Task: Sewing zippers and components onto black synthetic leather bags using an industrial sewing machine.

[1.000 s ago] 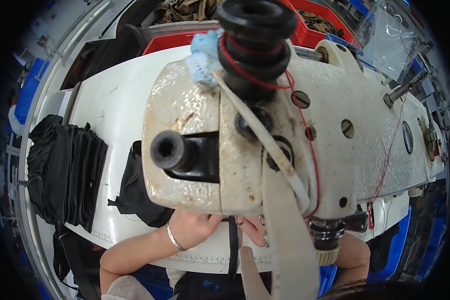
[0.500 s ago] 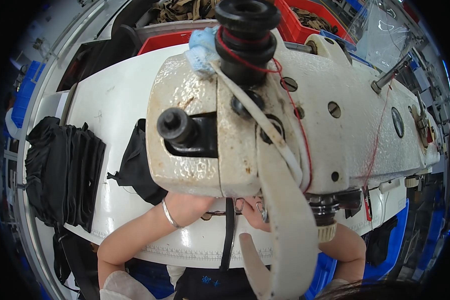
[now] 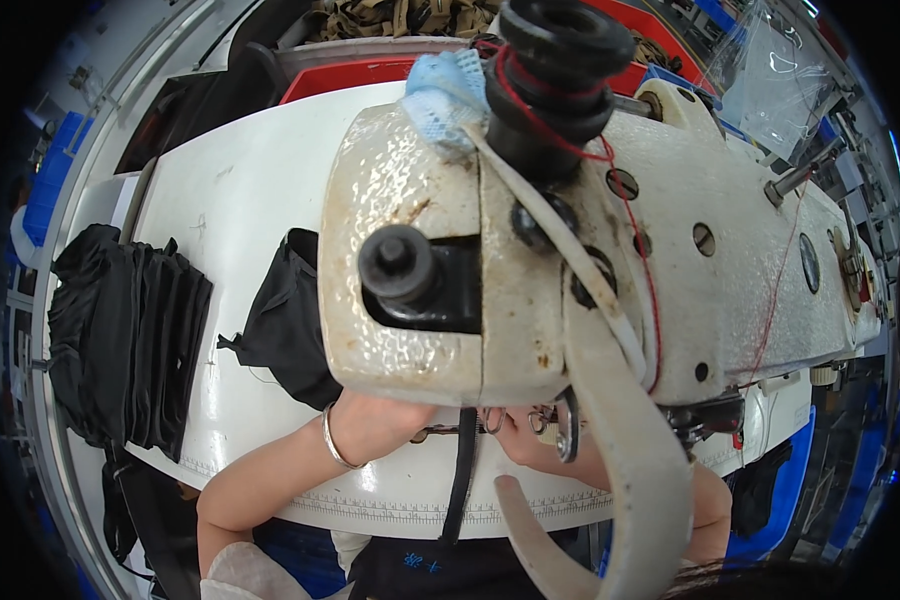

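A white sewing machine head (image 3: 410, 365) fills the middle of the view and covers much of what lies beneath it. My left hand (image 3: 378, 428), with a silver bangle at the wrist, reaches under its left edge; the fingers are hidden. My right hand (image 3: 532, 442) is under the machine from the other side, partly behind metal fittings, so its grip does not show. Between both hands a narrow black strap (image 3: 460, 478) runs down over the table's front edge. A black fabric piece (image 3: 288, 320) lies left of the machine head, partly covered by it.
A stack of folded black fabric pieces (image 3: 130, 340) stands at the left of the white table (image 3: 220, 190). The curved pale lever (image 3: 650, 500) hangs in front of my right forearm. Behind are a red bin (image 3: 345, 78) and brown straps (image 3: 400, 22). Red thread (image 3: 642, 235) runs along the machine.
The machine head appears shifted right and slightly lower, while the table stays nearly in place. More of the black fabric piece and my right hand shows. My left hand has hardly moved.
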Motion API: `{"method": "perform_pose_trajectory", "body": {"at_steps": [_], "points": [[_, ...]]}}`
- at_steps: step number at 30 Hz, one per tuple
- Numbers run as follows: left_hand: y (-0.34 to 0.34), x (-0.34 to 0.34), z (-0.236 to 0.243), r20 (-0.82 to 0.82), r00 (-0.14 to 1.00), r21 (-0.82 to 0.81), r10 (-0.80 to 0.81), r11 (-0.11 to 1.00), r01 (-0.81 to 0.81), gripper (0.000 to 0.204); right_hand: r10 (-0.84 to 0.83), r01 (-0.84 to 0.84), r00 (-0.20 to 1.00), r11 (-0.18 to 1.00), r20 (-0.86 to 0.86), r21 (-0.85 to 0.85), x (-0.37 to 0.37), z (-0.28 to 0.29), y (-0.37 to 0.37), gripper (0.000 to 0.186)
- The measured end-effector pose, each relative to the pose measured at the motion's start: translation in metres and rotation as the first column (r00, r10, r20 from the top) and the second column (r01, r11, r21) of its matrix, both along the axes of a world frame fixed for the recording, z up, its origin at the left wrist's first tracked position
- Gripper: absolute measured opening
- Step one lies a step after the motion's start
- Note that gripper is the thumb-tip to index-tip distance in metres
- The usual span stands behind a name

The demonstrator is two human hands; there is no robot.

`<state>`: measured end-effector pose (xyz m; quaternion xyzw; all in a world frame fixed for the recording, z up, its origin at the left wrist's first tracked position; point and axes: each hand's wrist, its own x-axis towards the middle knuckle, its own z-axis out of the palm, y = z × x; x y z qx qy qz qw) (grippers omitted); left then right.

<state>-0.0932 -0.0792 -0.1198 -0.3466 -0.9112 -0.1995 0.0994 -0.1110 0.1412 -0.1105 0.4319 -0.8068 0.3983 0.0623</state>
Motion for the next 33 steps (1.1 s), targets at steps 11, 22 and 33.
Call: {"method": "perform_pose_trajectory", "body": {"at_steps": [11,22,33], "points": [[0.006,0.0,-0.001,-0.091,0.996,0.097,0.012,0.995,-0.003,0.036,0.256,0.242,0.616,0.839,-0.745,0.488,-0.01,0.031,0.01,0.01],[0.008,0.0,0.012,-0.017,0.999,0.131,0.035,0.991,-0.032,0.026,0.513,0.273,0.369,0.737,-0.775,0.618,-0.015,0.029,0.009,0.01],[0.009,-0.006,0.016,-0.049,0.993,0.139,0.111,0.985,-0.103,0.025,0.787,0.379,-0.034,0.58,-0.616,0.721,-0.021,0.019,0.016,0.012]]}}
